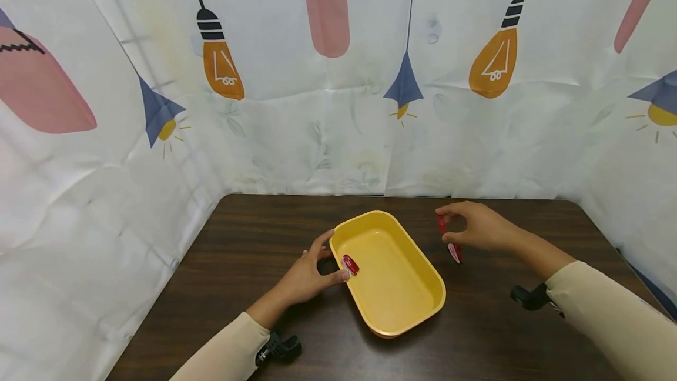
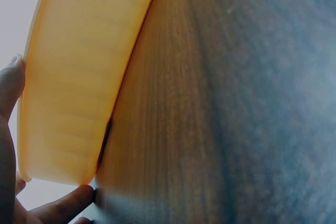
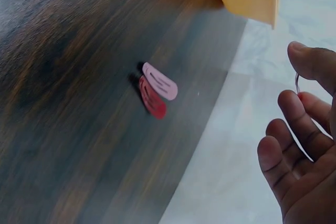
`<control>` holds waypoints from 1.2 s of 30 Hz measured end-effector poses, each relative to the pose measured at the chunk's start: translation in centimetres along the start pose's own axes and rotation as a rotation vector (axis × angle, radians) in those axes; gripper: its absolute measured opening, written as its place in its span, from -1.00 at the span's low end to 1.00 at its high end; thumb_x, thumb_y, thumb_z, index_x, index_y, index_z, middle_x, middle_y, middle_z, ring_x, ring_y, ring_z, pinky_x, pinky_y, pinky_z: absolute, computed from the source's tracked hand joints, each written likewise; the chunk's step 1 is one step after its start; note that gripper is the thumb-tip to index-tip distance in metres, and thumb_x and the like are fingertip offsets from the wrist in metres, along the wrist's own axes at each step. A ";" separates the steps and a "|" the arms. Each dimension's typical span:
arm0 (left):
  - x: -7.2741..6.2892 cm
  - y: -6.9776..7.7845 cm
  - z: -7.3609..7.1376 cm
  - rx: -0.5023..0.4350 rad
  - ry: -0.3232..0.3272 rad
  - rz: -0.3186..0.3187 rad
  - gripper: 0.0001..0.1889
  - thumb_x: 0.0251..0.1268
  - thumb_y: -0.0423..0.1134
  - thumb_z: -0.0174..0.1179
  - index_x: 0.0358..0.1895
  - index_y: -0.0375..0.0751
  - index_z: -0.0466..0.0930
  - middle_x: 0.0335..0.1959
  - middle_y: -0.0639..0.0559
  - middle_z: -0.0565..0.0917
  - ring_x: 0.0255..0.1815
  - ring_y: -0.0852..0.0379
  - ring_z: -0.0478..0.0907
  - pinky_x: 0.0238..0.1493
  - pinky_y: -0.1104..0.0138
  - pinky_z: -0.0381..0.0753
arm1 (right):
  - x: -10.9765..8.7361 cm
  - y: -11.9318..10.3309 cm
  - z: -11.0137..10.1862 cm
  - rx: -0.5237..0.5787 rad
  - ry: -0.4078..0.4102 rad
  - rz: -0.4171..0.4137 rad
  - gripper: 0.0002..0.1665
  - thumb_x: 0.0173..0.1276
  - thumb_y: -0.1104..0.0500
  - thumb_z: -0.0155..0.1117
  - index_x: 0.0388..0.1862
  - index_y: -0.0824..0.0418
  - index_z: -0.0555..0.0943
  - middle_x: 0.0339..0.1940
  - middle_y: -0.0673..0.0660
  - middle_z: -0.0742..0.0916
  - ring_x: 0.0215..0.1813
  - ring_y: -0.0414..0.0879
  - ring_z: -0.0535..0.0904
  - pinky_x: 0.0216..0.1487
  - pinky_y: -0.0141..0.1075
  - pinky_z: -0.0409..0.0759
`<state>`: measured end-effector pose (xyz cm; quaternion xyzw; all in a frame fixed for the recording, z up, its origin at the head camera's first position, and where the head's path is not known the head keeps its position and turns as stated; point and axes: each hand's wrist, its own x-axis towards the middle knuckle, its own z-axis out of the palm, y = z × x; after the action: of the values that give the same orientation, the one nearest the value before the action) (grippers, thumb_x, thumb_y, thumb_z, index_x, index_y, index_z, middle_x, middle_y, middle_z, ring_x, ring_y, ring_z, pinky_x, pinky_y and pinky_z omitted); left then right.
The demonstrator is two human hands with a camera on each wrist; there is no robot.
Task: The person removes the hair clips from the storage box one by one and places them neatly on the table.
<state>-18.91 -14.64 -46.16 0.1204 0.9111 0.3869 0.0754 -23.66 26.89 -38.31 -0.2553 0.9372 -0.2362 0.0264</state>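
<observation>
My left hand (image 1: 307, 275) holds the yellow tray (image 1: 391, 331) at its left side. In the left wrist view the thumb touches the rim and a finger lies low by the tray's base. Inside the tray, near that thumb, sit red and pink hair clips (image 1: 351, 264). Right of the tray, my right hand (image 1: 476, 226) pinches a red hair clip (image 1: 441, 224) between thumb and fingertip, seen nearly edge-on in the right wrist view. Below this hand, a pink hair clip (image 3: 160, 82) and a red hair clip (image 3: 152, 99) lie side by side on the table.
The dark wood-grain table (image 1: 238, 240) carries the tray and loose clips. Behind and beside it hangs a white curtain (image 1: 328, 134) printed with bulbs and lamps. Dark wrist cameras (image 1: 277, 347) sit by both sleeves.
</observation>
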 end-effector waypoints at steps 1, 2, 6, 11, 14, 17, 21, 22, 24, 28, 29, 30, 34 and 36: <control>0.0 0.0 0.0 0.000 0.000 0.000 0.05 0.08 0.37 0.43 0.62 0.44 0.00 0.33 -0.01 0.58 0.47 -0.29 0.31 0.29 -0.35 0.30 | -0.1 0.1 0.0 0.002 0.004 0.008 -0.25 0.30 -0.06 0.54 0.39 0.19 0.56 0.08 0.05 0.70 0.11 0.05 0.62 0.04 0.06 0.63; 0.0 0.0 0.0 -0.001 0.001 0.001 0.06 0.08 0.36 0.43 0.62 0.44 0.00 0.33 -0.01 0.58 0.46 -0.29 0.32 0.28 -0.35 0.30 | -0.3 0.2 -0.1 0.002 0.008 0.011 -0.25 0.30 -0.06 0.54 0.40 0.20 0.55 0.09 0.05 0.70 0.12 0.05 0.61 0.04 0.06 0.63; 0.0 0.0 0.0 -0.003 0.001 0.001 0.06 0.08 0.36 0.44 0.62 0.45 0.00 0.33 -0.02 0.59 0.46 -0.29 0.32 0.29 -0.34 0.29 | -0.8 0.8 -0.2 0.001 0.022 0.022 -0.24 0.30 -0.05 0.54 0.40 0.21 0.54 0.12 0.08 0.70 0.13 0.08 0.62 0.04 0.08 0.63; 0.1 -0.1 -0.1 -0.001 0.000 0.020 0.06 0.09 0.35 0.43 0.63 0.41 -0.01 0.33 -0.03 0.59 0.48 -0.34 0.27 0.29 -0.37 0.27 | -1.3 1.5 -0.2 0.010 0.030 0.040 -0.26 0.30 0.03 0.55 0.40 0.23 0.54 0.12 0.09 0.70 0.12 0.09 0.63 0.02 0.07 0.63; 0.1 -0.2 -0.1 0.002 0.002 0.021 0.06 0.10 0.37 0.42 0.63 0.40 0.00 0.33 -0.03 0.59 0.49 -0.35 0.25 0.29 -0.37 0.26 | -1.6 1.7 -0.1 0.015 0.025 0.055 -0.26 0.30 0.02 0.55 0.39 0.24 0.54 0.11 0.09 0.71 0.12 0.09 0.62 0.02 0.06 0.63; 0.2 -0.2 0.0 0.004 0.002 0.017 0.06 0.10 0.38 0.41 0.63 0.39 0.00 0.33 -0.02 0.59 0.50 -0.35 0.24 0.30 -0.37 0.26 | -1.9 1.9 0.0 0.020 0.019 0.073 -0.26 0.31 0.01 0.54 0.40 0.24 0.54 0.10 0.09 0.70 0.13 0.11 0.62 0.01 0.05 0.62; 0.1 -0.1 0.0 -0.007 0.007 0.026 0.05 0.11 0.35 0.42 0.63 0.38 0.01 0.33 -0.02 0.59 0.51 -0.38 0.20 0.32 -0.37 0.23 | -2.4 2.3 0.1 0.030 0.018 0.098 -0.27 0.32 0.01 0.53 0.41 0.21 0.53 0.11 0.10 0.70 0.14 0.11 0.60 0.02 0.06 0.63; 0.1 0.0 -0.1 -0.011 0.008 0.029 0.05 0.11 0.35 0.42 0.63 0.37 0.01 0.33 -0.02 0.59 0.51 -0.39 0.20 0.32 -0.37 0.23 | -2.5 2.4 0.1 0.029 0.019 0.099 -0.27 0.32 0.01 0.53 0.41 0.21 0.53 0.12 0.10 0.70 0.14 0.11 0.60 0.03 0.07 0.62; 0.0 0.1 -0.1 -0.017 0.011 0.034 0.04 0.11 0.33 0.43 0.63 0.36 0.03 0.32 -0.02 0.60 0.51 -0.40 0.19 0.32 -0.38 0.22 | -2.7 2.6 0.2 0.028 0.021 0.108 -0.26 0.32 0.00 0.53 0.41 0.20 0.53 0.11 0.09 0.70 0.13 0.10 0.60 0.03 0.09 0.62; 0.0 0.1 -0.1 -0.017 0.012 0.037 0.04 0.11 0.33 0.44 0.63 0.36 0.03 0.31 -0.03 0.60 0.50 -0.39 0.21 0.31 -0.37 0.24 | -3.0 3.2 0.5 0.034 0.023 0.128 -0.23 0.30 -0.04 0.54 0.41 0.21 0.53 0.09 0.08 0.69 0.12 0.10 0.59 0.02 0.07 0.62; 0.0 0.1 -0.1 -0.018 0.013 0.037 0.04 0.11 0.33 0.44 0.63 0.36 0.03 0.31 -0.03 0.60 0.50 -0.39 0.22 0.31 -0.36 0.25 | -3.1 3.4 0.6 0.036 0.022 0.135 -0.22 0.30 -0.04 0.54 0.41 0.21 0.53 0.09 0.08 0.69 0.11 0.10 0.59 0.00 0.06 0.62; 0.0 0.1 -0.1 -0.018 0.013 0.037 0.04 0.11 0.33 0.44 0.63 0.36 0.03 0.31 -0.03 0.60 0.49 -0.37 0.23 0.30 -0.36 0.26 | -3.2 3.5 0.7 0.037 0.022 0.142 -0.22 0.29 -0.04 0.55 0.41 0.21 0.53 0.09 0.08 0.69 0.10 0.09 0.59 -0.01 0.04 0.63; 0.0 0.0 -0.1 -0.017 0.011 0.038 0.04 0.11 0.32 0.44 0.63 0.36 0.03 0.31 -0.02 0.61 0.46 -0.33 0.29 0.29 -0.33 0.30 | -3.4 4.0 1.2 0.041 0.017 0.141 -0.21 0.29 -0.02 0.56 0.41 0.25 0.52 0.07 0.11 0.70 0.07 0.13 0.60 -0.07 -0.02 0.62; 0.0 0.0 0.0 -0.015 0.011 0.039 0.04 0.12 0.32 0.44 0.63 0.36 0.03 0.30 -0.01 0.61 0.46 -0.31 0.31 0.28 -0.32 0.31 | -3.5 4.3 1.4 0.041 0.017 0.138 -0.22 0.28 -0.01 0.56 0.39 0.26 0.53 0.06 0.11 0.70 0.06 0.12 0.61 -0.08 -0.03 0.62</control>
<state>-18.91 -14.69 -46.15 0.1353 0.9062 0.3956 0.0637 -22.36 31.23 -41.78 -0.1875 0.9477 -0.2550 0.0396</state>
